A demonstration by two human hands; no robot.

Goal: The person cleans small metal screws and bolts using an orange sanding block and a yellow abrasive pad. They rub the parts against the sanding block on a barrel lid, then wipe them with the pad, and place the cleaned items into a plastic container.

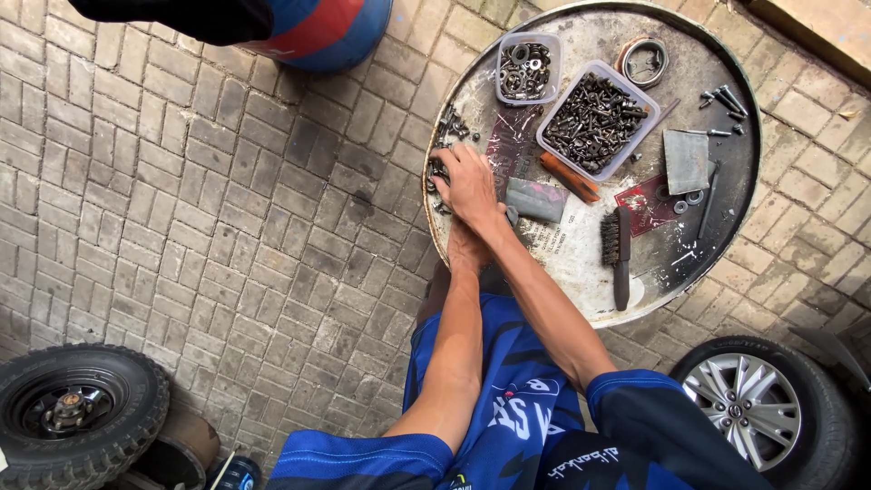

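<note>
My right hand (468, 186) reaches across to the left rim of a round, dirty metal drum top (655, 265). It lies palm down, fingers curled over a small pile of dark bolts (446, 129); anything in its grip is hidden. My left hand (465, 247) sits just below it at the drum's edge, mostly covered by my right wrist. A grey rectangular block (537, 199) lies beside my right hand.
On the drum stand a clear tub of dark bolts (594, 118), a smaller tub of nuts and washers (526, 71), an orange-handled tool (570, 177), a wire brush (617, 249), a metal plate (687, 161) and a ring (644, 62). A tyre (77, 413) and an alloy wheel (771, 408) rest on brick paving.
</note>
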